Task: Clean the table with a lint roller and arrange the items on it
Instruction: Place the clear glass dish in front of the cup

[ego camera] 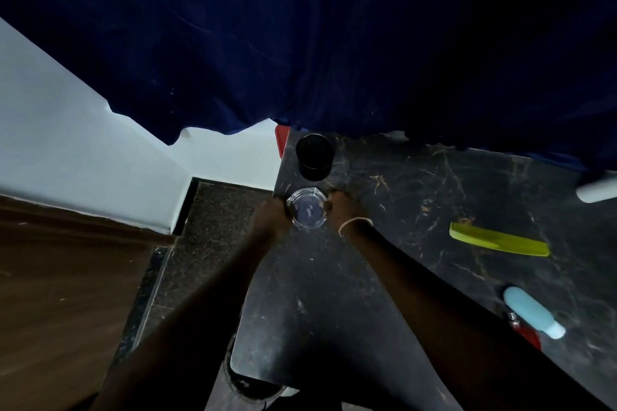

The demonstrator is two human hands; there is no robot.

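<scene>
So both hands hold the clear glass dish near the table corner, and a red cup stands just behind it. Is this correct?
Not quite. The cup behind the glass dish is black, not red, as the head view shows. The rest holds: the left hand and right hand grip the dish from either side, near the corner of the table.

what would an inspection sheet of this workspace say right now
surface: dark marble-look table, faint dusty smears near its front edge
job's things: clear glass dish near the table's far left corner, black cup just beyond it; lint roller not clearly seen
clutter: green comb, light blue bottle lying flat, a red object partly hidden beside it, white item at the right edge
grippers: left hand and right hand on either side of the dish, fingers at its rim
cables: nothing seen
surroundings: dark blue curtain, white wall, speckled floor
</scene>
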